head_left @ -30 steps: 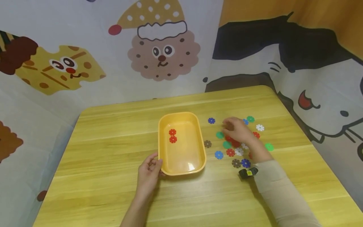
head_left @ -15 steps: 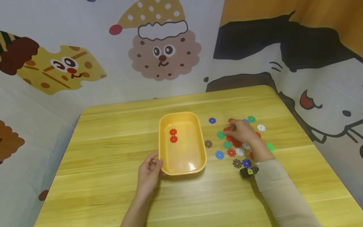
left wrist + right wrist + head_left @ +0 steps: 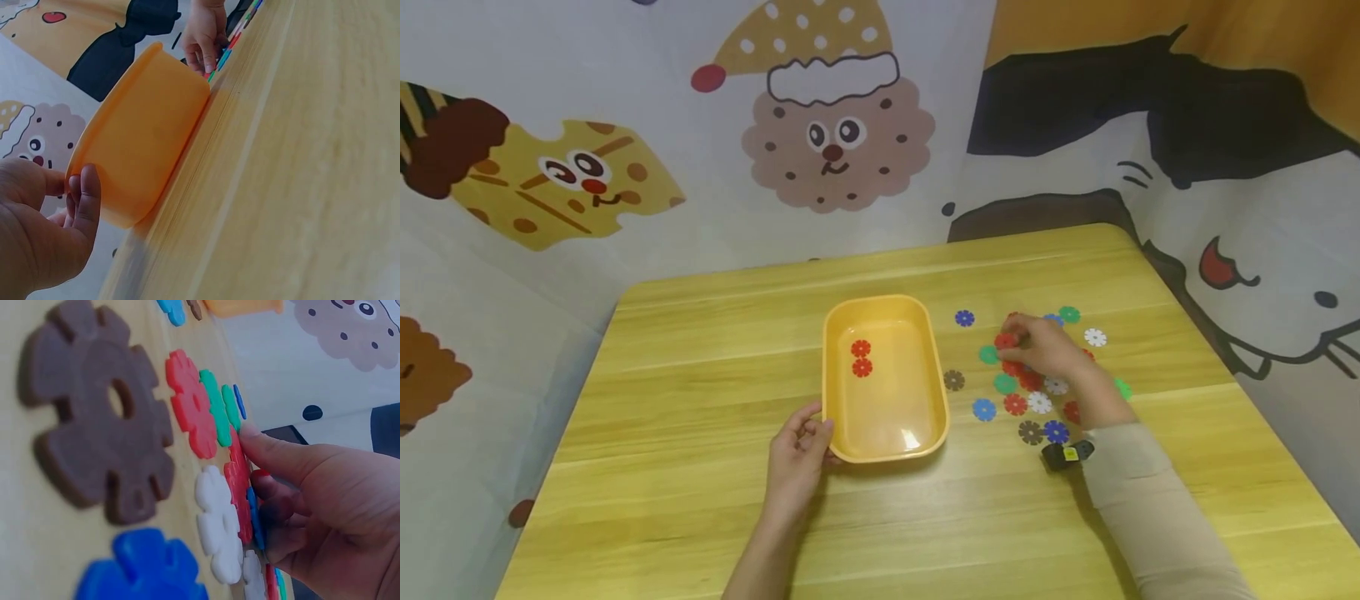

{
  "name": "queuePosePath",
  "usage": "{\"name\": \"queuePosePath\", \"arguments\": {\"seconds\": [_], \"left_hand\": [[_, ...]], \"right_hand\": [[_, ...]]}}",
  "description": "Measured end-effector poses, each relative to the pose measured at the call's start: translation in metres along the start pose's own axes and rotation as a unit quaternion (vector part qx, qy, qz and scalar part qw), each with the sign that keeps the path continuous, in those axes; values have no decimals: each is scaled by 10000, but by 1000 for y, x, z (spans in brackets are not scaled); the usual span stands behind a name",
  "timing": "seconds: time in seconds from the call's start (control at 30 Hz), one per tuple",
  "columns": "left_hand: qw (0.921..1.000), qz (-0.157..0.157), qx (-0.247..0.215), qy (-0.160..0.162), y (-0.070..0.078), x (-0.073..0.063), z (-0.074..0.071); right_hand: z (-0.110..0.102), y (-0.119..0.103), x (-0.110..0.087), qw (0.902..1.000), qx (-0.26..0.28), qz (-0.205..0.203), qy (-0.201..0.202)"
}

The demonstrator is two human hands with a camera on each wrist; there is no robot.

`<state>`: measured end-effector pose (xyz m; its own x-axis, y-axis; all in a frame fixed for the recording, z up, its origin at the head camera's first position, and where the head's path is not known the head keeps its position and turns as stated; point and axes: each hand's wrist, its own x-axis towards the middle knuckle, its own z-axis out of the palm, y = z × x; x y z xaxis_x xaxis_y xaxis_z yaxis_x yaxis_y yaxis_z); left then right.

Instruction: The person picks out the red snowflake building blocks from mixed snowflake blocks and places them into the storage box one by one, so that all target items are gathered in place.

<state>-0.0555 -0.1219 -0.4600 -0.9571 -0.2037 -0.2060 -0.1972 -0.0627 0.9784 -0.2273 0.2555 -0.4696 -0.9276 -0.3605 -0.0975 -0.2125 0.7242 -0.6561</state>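
Yellow rectangular plastic tray [image 3: 891,408] is sitting around the middle of the wood-grain desk [image 3: 700,358], with two red notched plastic discs [image 3: 862,367] loose inside toward 10 o'clock. Left hand [image 3: 796,460] has it from 8 o'clock, its grip closed on the rim, thumb on top. That's a one-corner hold, so if that hand lifts or twists, I'd expect the tray to tip and the two discs to slide.

The fiddly bit is the right hand [image 3: 1048,346], out at the tray's 3 o'clock. Its grip is nearly closed and looks to be pinching a single red plastic disc [image 3: 1004,341]; can't tell how firmly. Thin flat piece, not much to hold, so it could flip out if the pinch slackens. A green plastic disc [image 3: 988,355] is right beside it at 8 o'clock, and other red discs [image 3: 1030,381] crowd in around 5 o'clock, so a dragging fingertip could scatter them. Also, the brown notched disc [image 3: 954,380] is just outside the tray's 3 o'clock wall; one careless shove of the tray could bump it.
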Motion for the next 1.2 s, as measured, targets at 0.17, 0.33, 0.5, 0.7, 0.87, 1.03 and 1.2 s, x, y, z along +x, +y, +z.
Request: {"name": "queuePosePath", "arguments": {"seconds": [0.17, 0.33, 0.5, 0.7, 0.87, 1.03, 1.2], "left_hand": [[10000, 21, 33, 3, -1, 0, -1], [10000, -2, 64, 9, -1, 0, -1], [10000, 8, 34, 18, -1, -1, -1], [10000, 26, 21, 4, -1, -1, 0], [10000, 56, 37, -29, -1, 0, -1], [9998, 114, 130, -35, -1, -1, -1], [9998, 148, 154, -55, -1, 0, -2]], "right_hand": [[-1, -1, 0, 9998, -190, -72, -47], [2, -4, 2, 9999, -93, 7, 135], [6, -10, 4, 9984, 21, -279, 493], [14, -20, 7, 9964, 173, -483, 680], [18, -30, 8, 9924, 268, -800, 899], [22, -41, 9, 9919, 393, -778, 929], [24, -48, 11, 9916, 700, -746, 794]]}}
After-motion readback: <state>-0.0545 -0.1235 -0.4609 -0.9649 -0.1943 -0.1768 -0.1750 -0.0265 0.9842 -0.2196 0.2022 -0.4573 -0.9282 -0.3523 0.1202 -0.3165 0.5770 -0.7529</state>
